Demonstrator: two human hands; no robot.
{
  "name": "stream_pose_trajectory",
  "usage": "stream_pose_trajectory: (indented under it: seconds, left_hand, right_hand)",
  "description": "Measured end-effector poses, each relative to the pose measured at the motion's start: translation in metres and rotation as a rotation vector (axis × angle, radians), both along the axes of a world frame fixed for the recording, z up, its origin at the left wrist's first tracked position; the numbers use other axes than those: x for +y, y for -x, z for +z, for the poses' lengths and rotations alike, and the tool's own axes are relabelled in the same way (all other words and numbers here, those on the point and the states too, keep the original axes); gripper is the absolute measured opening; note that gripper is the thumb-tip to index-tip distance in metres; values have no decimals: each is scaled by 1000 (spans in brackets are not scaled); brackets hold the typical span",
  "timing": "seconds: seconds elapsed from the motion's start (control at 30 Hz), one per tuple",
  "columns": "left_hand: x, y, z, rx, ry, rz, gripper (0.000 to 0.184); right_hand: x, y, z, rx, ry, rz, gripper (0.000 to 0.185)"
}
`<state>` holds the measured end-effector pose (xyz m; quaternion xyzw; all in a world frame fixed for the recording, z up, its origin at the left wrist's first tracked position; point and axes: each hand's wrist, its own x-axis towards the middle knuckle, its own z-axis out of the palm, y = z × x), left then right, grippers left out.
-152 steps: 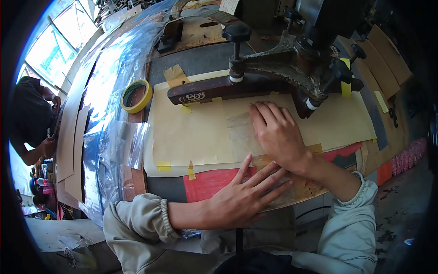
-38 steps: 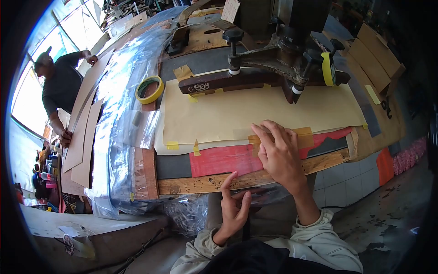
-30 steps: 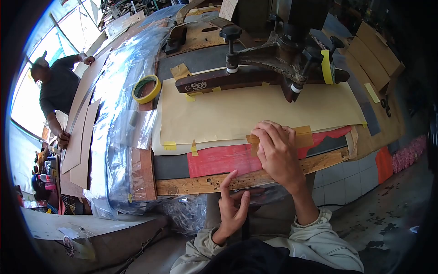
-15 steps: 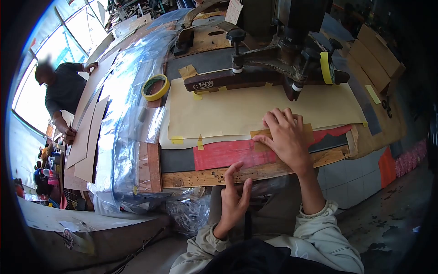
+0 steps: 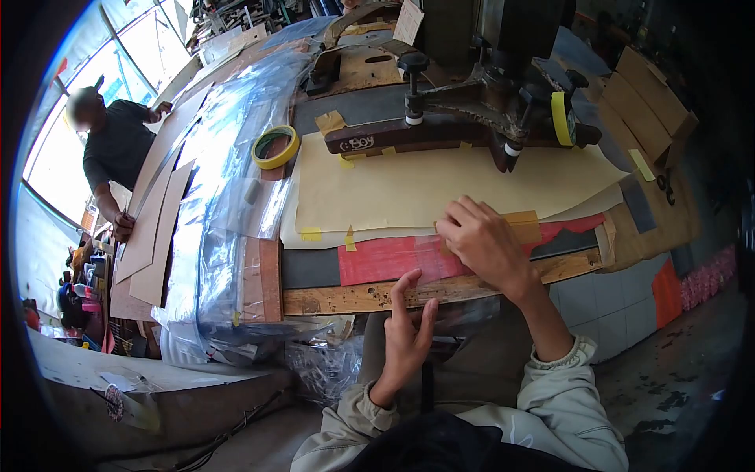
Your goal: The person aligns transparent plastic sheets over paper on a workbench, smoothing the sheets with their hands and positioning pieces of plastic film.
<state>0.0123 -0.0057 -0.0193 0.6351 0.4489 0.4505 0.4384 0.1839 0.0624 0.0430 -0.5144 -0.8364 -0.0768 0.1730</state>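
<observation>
My right hand (image 5: 486, 248) is over the red sheet (image 5: 385, 259), its fingers curled together. Whether anything is pinched in them is hidden. Beside its knuckles lies a small brown rectangular piece (image 5: 523, 226), partly covered by the hand, at the front edge of the large cream sheet (image 5: 377, 193). Below the front wooden edge (image 5: 346, 300) of the table, my left hand (image 5: 405, 338) is raised, index finger and thumb apart, with nothing visible between them. Small yellow tape strips (image 5: 350, 237) stick to the front edge of the cream sheet.
A dark metal clamping bar (image 5: 456, 135) presses across the sheet's back. One yellow tape roll (image 5: 275, 148) lies left; another yellow roll (image 5: 562, 118) hangs on the clamp. Scissors (image 5: 665, 189) lie right. Clear plastic (image 5: 228, 141) covers the left side. A co-worker (image 5: 118, 145) handles brown boards (image 5: 157, 228).
My right hand has drawn its spread fingers together into a curl and shifted slightly, uncovering more of the brown piece. My left hand is nearly still. The view has shifted slightly.
</observation>
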Motion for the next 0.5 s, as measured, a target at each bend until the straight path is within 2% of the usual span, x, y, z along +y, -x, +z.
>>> stream_pose_trajectory:
  seconds: [0.07, 0.17, 0.27, 0.37, 0.4, 0.5]
  left_hand:
    - [0, 0, 1, -9, 2, 0, 49]
    - [0, -1, -4, -25, 15, 3, 50]
    - [1, -3, -2, -63, 22, 4, 51]
    - [0, -2, -3, -95, 59, -11, 51]
    - [-1, -2, -3, -101, 49, -12, 52]
    - [2, -4, -5, -125, -7, -9, 54]
  right_hand:
    - [-10, 3, 4, 49, 104, 9, 11]
    - [-33, 3, 3, 133, 81, 101, 14]
    - [-62, 14, 19, 86, 184, 97, 21]
    - [-55, 6, 7, 194, 237, 157, 27]
    - [-48, 2, 1, 170, 261, 82, 29]
    - [-41, -3, -4, 203, 256, 150, 32]
